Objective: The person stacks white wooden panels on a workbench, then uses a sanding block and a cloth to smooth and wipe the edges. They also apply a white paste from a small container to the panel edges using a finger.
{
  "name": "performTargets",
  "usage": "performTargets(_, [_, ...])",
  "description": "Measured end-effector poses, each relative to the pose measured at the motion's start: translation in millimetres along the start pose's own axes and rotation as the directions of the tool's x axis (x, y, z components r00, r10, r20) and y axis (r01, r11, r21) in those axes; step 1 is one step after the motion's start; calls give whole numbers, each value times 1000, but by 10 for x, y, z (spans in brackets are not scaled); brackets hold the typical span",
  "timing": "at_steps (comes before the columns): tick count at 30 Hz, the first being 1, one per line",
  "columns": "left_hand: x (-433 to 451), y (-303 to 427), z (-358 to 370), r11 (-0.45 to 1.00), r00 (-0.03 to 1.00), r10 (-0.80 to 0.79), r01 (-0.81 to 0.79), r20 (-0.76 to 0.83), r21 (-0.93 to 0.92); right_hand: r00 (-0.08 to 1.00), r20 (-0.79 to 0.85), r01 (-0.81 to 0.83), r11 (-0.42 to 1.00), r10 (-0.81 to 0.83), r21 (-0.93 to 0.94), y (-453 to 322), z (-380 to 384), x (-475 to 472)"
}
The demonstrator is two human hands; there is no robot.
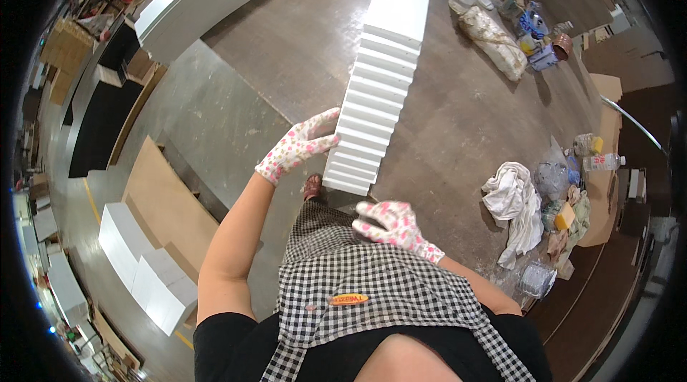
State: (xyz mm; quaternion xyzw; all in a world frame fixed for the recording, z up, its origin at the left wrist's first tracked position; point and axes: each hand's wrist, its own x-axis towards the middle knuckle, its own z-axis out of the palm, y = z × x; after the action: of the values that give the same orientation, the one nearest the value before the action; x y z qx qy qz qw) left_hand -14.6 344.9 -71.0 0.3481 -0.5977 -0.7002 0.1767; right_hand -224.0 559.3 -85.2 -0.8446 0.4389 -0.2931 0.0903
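Observation:
White boards (370,114) lie overlapped in a stepped row on a brown work surface (451,130), their near end close to my body. My left hand (300,145), in a white glove with a pink floral print, is at the left side of this row. Its fingers are spread, and a fingertip meets or nearly meets the board edges. In a matching glove, my right hand (390,223) hovers in front of my checked apron (370,280), below the row's near end. The thumb and fingers are apart, with nothing visible between them.
At the upper left is a stack of long white panels (214,6). A white rag (512,199), plastic bottles (604,162) and a yellow sponge (564,217) lie along the right side. More white boards (153,269) rest on a brown sheet (166,194) at lower left.

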Motion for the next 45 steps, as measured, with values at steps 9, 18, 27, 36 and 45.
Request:
performTargets(9, [790, 709, -496, 828, 799, 560, -530, -218, 183, 801, -564, -413, 867, 200, -278, 1181, -938, 1455])
performTargets(18, [1823, 1310, -279, 518, 705, 673, -666, 225, 537, 939, -277, -244, 962, 203, -121, 140, -181, 625])
performTargets(27, [1790, 1354, -389, 684, 756, 606, -654, 249, 323, 960, -226, -250, 873, 166, -420, 774, -199, 1615])
performTargets(36, [1830, 1350, -405, 599, 709, 650, -699, 274, 391, 809, -531, -483, 801, 253, -354, 548, -220, 1322])
performTargets(45, [1834, 1370, -405, 582, 712, 638, -695, 293, 423, 555, -714, -792, 535, 427, -296, 504, -510, 1115])
